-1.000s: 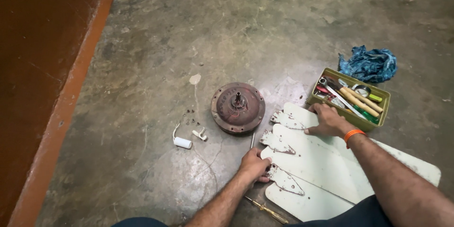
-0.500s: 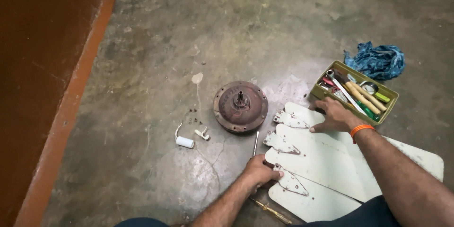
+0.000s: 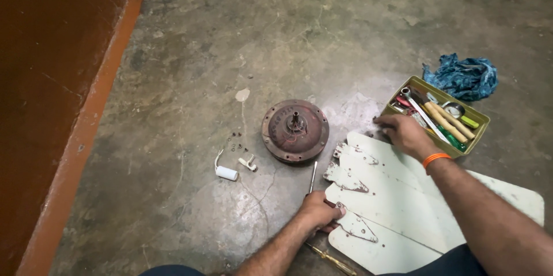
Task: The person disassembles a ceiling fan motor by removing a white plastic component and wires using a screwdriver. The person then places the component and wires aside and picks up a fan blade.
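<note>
**Fan in pieces on a concrete floor**

Screwdriver (image 3: 333, 260) with a yellowish handle lies nearest the person, on the floor just beside the lower blade. Just past it the left hand (image 3: 318, 212) is closed around the handle of a second screwdriver (image 3: 313, 176), whose thin metal shaft points away toward the motor. Beside that hand three white fan blades (image 3: 397, 207) lie fanned out and overlapping, each with its rusty metal bracket at the narrow end, turned toward the motor. The right hand (image 3: 406, 135), with an orange band at the wrist, rests on the farthest blade close to the corner of the tool tray; its fingers are loosely curled and I cannot tell whether they grip anything.

Judging by how things lie, the taking-apart is well along: the blades are off, the round rusty motor (image 3: 295, 131) sits alone on the floor with its short shaft up, and a scatter of small screws (image 3: 235, 142) lies to its left, near a little white capacitor (image 3: 226, 173) with a wire. The motor housing itself looks unopened, so that part seems left to do.

Farther off stands the olive tool tray (image 3: 479, 132), full of tools, with a crumpled blue rag (image 3: 461, 77) behind it. The floor (image 3: 322, 34) is bare, stained, cracked concrete; a red-brown wall (image 3: 52, 80) runs along the left side.
</note>
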